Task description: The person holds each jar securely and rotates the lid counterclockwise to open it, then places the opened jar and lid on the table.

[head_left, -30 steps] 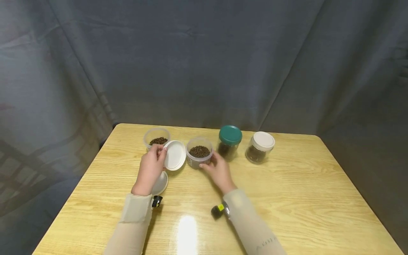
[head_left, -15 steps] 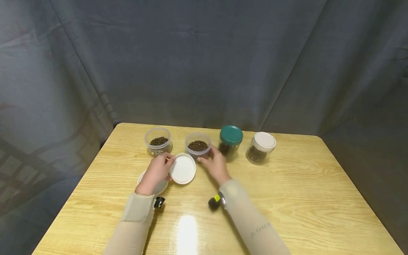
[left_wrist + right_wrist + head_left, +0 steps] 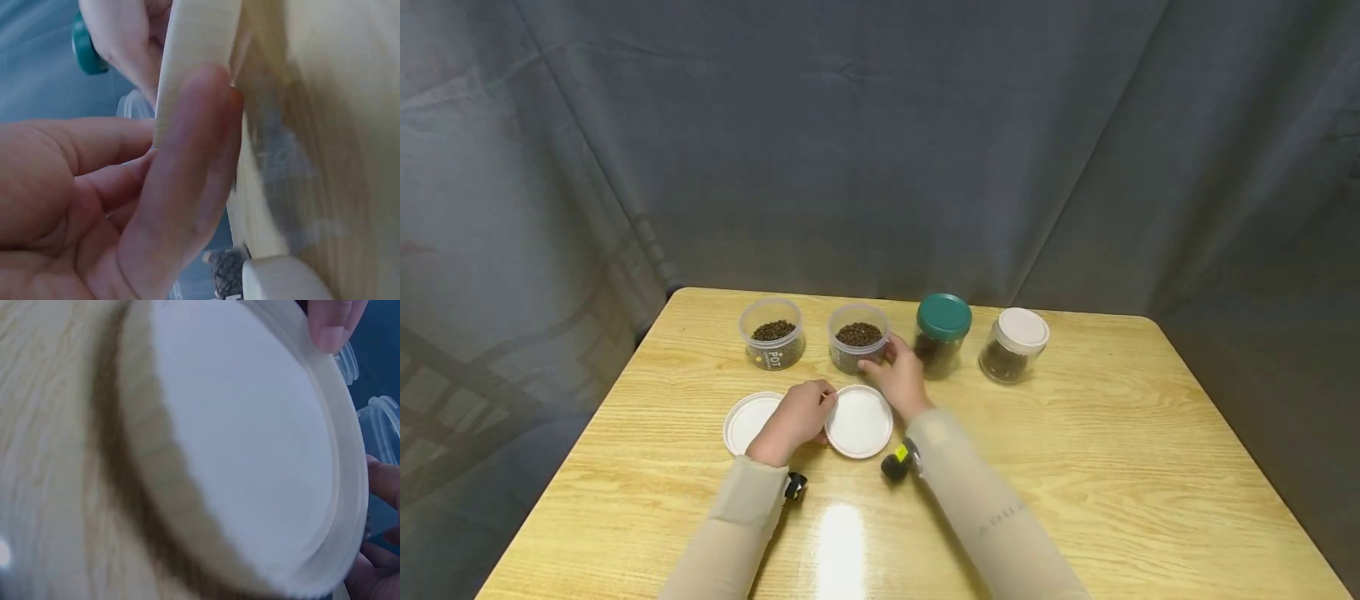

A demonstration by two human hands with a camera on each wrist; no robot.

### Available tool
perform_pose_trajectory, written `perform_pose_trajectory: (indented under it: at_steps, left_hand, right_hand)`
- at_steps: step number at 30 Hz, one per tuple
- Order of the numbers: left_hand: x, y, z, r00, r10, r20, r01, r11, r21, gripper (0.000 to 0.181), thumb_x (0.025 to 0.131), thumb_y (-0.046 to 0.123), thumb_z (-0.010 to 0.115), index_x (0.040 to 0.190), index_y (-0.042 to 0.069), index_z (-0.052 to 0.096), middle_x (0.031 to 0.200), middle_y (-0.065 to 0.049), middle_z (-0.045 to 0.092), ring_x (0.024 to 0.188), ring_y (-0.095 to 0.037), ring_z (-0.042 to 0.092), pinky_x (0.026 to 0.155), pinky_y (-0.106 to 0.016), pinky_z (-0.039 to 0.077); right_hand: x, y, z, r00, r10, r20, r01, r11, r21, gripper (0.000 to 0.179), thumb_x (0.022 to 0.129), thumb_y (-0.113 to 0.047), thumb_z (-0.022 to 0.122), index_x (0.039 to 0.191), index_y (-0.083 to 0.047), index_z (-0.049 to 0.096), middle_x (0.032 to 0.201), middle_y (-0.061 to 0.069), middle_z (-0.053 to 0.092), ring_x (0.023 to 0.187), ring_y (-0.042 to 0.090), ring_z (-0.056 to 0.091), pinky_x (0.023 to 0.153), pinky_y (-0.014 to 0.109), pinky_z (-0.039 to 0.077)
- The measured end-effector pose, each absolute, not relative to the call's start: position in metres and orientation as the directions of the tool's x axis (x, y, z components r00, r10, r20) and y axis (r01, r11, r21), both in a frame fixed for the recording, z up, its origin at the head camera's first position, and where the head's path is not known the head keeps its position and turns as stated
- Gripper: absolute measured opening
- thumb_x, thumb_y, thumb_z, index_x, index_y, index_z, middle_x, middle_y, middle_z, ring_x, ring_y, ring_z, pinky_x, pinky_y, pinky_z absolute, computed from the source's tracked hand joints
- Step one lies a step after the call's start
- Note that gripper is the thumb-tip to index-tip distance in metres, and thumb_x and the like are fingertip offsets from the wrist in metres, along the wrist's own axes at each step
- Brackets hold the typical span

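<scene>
A round white lid (image 3: 859, 422) is pinched at its left edge by my left hand (image 3: 801, 417), low over the table. In the left wrist view, finger and thumb meet on the rim of that lid (image 3: 197, 47), seen edge-on. My right hand (image 3: 898, 379) grips the right side of a clear open jar (image 3: 857, 360) part full of dark brown pellets. The lid (image 3: 250, 437) fills most of the right wrist view, with the right fingers (image 3: 382, 481) showing behind it. A second white lid (image 3: 748, 421) lies on the table, partly hidden by the left hand.
Another open jar of pellets (image 3: 777, 354), marked POT, stands at the left. To the right are a green-lidded jar (image 3: 943, 321) and a white-lidded jar (image 3: 1015, 346), both with dark contents. The wooden table (image 3: 1120, 467) ends at a grey curtain (image 3: 880, 150).
The left hand has brought the lid down, toward me and to the right, away from the jars. The right hand has slid its jar slightly back and left.
</scene>
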State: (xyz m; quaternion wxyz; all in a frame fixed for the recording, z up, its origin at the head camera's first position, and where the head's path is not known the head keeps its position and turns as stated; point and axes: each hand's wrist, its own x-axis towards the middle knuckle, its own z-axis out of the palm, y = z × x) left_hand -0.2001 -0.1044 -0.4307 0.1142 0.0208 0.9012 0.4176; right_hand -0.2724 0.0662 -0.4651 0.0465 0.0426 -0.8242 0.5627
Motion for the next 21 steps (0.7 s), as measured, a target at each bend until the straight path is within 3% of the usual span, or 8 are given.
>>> perform_pose_trajectory:
  at_steps: [6, 15, 21]
  left_hand:
    - [-0.198, -0.097, -0.434, -0.978, 0.129, -0.165, -0.032, 0.685, 0.728, 0.02, 0.101, 0.006, 0.058, 0.112, -0.002, 0.072, 0.088, -0.012, 0.071, 0.051, -0.015, 0.063, 0.048, -0.026, 0.053]
    - [-0.195, -0.092, -0.44, -0.98, 0.168, -0.104, 0.056, 0.741, 0.669, 0.018, 0.094, -0.002, 0.06, 0.105, -0.001, 0.073, 0.073, -0.004, 0.066, 0.047, -0.012, 0.056, 0.051, -0.026, 0.047]
    - [-0.195, -0.094, -0.442, -0.979, 0.171, -0.11, 0.055, 0.746, 0.664, 0.015, 0.094, -0.001, 0.061, 0.104, 0.0, 0.071, 0.072, -0.004, 0.063, 0.049, -0.013, 0.057, 0.051, -0.026, 0.046]
  right_hand:
    - [-0.276, 0.062, -0.465, -0.992, 0.006, 0.127, -0.114, 0.398, -0.91, 0.072, 0.082, -0.009, 0.084, 0.145, 0.0, 0.05, 0.139, 0.025, 0.058, 0.127, 0.039, 0.058, 0.107, 0.043, 0.049]
    - [-0.279, 0.06, -0.468, -0.988, 0.029, 0.15, -0.126, 0.401, -0.907, 0.069, 0.083, -0.01, 0.084, 0.143, 0.0, 0.051, 0.136, 0.024, 0.06, 0.125, 0.039, 0.059, 0.106, 0.043, 0.05]
    - [-0.279, 0.058, -0.469, -0.986, 0.03, 0.161, -0.136, 0.4, -0.906, 0.067, 0.083, -0.009, 0.084, 0.141, 0.001, 0.053, 0.135, 0.023, 0.061, 0.123, 0.039, 0.061, 0.105, 0.044, 0.051]
